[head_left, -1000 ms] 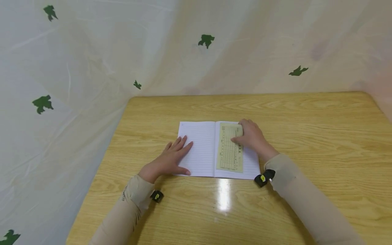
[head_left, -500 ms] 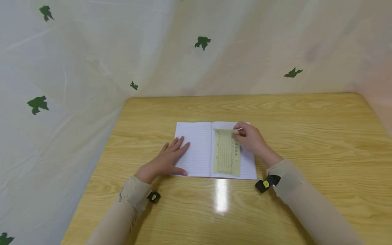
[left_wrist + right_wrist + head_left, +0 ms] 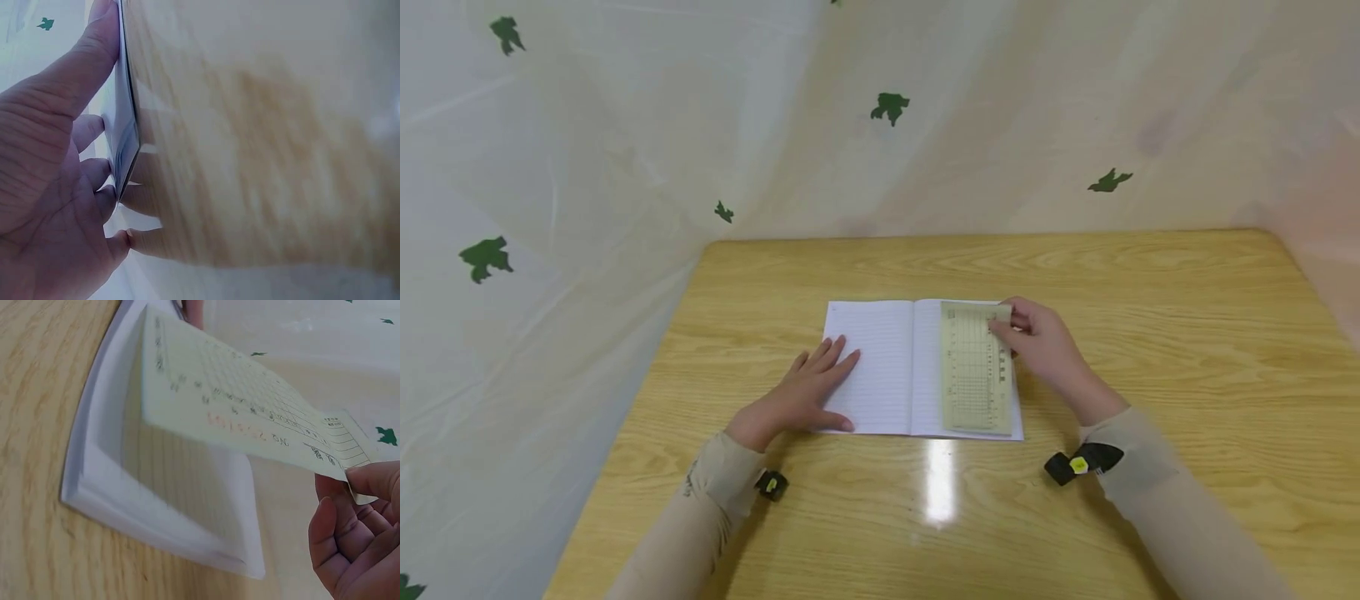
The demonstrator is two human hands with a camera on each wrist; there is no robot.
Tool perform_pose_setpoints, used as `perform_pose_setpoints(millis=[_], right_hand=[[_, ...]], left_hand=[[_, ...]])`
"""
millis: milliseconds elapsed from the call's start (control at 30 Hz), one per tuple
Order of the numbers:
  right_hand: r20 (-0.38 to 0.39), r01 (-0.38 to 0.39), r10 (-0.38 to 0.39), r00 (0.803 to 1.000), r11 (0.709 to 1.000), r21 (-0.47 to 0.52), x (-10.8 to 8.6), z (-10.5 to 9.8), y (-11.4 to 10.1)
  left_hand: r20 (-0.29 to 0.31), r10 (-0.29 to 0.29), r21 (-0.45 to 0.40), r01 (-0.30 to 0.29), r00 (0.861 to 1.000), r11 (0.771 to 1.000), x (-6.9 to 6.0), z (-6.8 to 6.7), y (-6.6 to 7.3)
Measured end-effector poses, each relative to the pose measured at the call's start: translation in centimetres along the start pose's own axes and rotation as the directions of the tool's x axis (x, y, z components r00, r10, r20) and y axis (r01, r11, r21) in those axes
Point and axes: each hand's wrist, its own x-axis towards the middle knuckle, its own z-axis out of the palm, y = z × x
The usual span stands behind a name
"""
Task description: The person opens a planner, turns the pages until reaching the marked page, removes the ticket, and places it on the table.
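Observation:
An open notebook [image 3: 880,367] with lined white pages lies on the table. My left hand [image 3: 801,396] rests on its left page with the fingers spread; the left wrist view shows the thumb and fingertips at the notebook's edge. Between thumb and fingers, my right hand [image 3: 1045,346] pinches the upper right corner of a pale yellow-green printed form [image 3: 973,375]. In the right wrist view the paper form [image 3: 237,406] stands lifted off the right page, bending near the pinched end, where the hand [image 3: 362,525] holds it. Part of the right page is hidden beneath the form.
The wood-grain table [image 3: 1150,350] extends on all sides of the notebook. Behind it and to the left hangs a pale curtain [image 3: 775,108] with green bird-shaped cutouts. A black strap device sits at each wrist.
My right hand has taken the form's top edge, curled it up and moved it right, away from the notebook's fold. The left hand stays on the left page.

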Motion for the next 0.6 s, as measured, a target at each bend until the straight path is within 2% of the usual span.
perform_pose_setpoints(millis=[300, 600], right_hand=[[-0.067, -0.005, 0.007, 0.998, 1.0, 0.03, -1.6, -2.9, -0.6], [-0.126, 0.03, -0.024, 0.992, 0.998, 0.048, -2.7, -5.9, -1.0]], left_hand=[[0.001, -0.003, 0.004, 0.003, 1.0, 1.0, 0.0, 0.0, -0.6], [0.004, 0.0, 0.001, 0.0, 1.0, 1.0, 0.1, 0.2, -1.1]])
